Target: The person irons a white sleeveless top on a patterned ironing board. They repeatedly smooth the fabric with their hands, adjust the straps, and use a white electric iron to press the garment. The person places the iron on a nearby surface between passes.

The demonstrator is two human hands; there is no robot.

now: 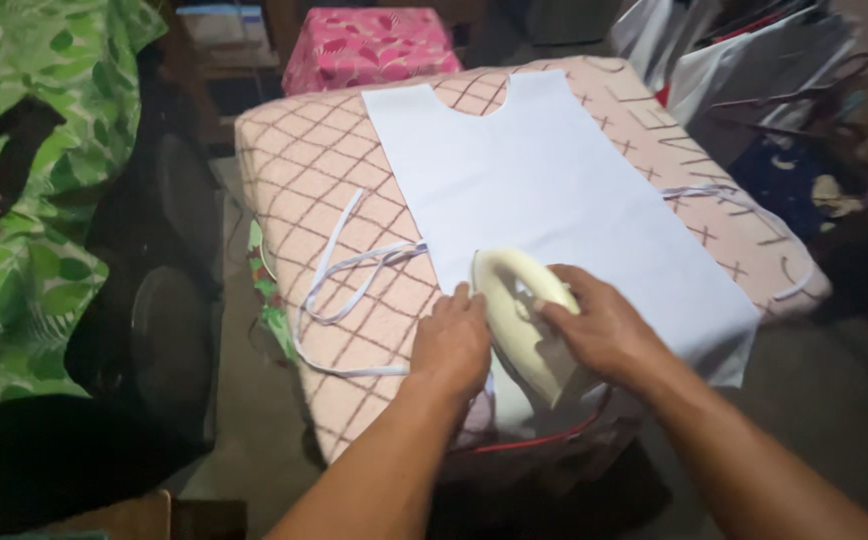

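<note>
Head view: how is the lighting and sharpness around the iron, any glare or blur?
Head view: the white cloth and cream iron are brightly lit without harsh glare; both hands, left and right, look slightly soft; the surroundings fall into dark shadow, the right side especially murky.

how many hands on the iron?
2. The right hand grips the cream iron from its right side; the left hand rests against its left edge, on the white fabric.
</note>
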